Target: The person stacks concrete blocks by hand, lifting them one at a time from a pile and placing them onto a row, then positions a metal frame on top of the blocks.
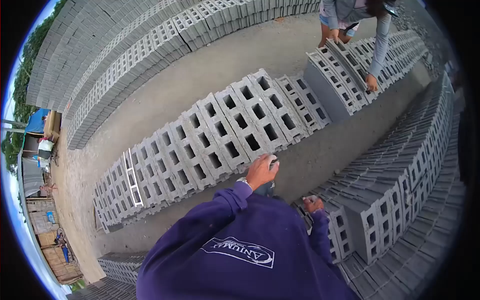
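My left hand [262, 171] is curled in front of my purple sleeve, close to the near edge of a long row of grey hollow concrete blocks [220, 130]. A small dark and pale patch shows at its fingertips, too small to name. Lower and to the right, my right hand [314, 204] has bent fingers beside a shorter row of hollow blocks [340, 232]. Whatever lies within its fingers is hidden. Neither hand visibly grips a block.
At the upper right, another person's hands [371, 82] touch a block in the row. Stacked blocks [200, 25] line the far side, and more blocks [400, 200] stand at right. A white ladder-like outline [132, 177] lies across the row's left part.
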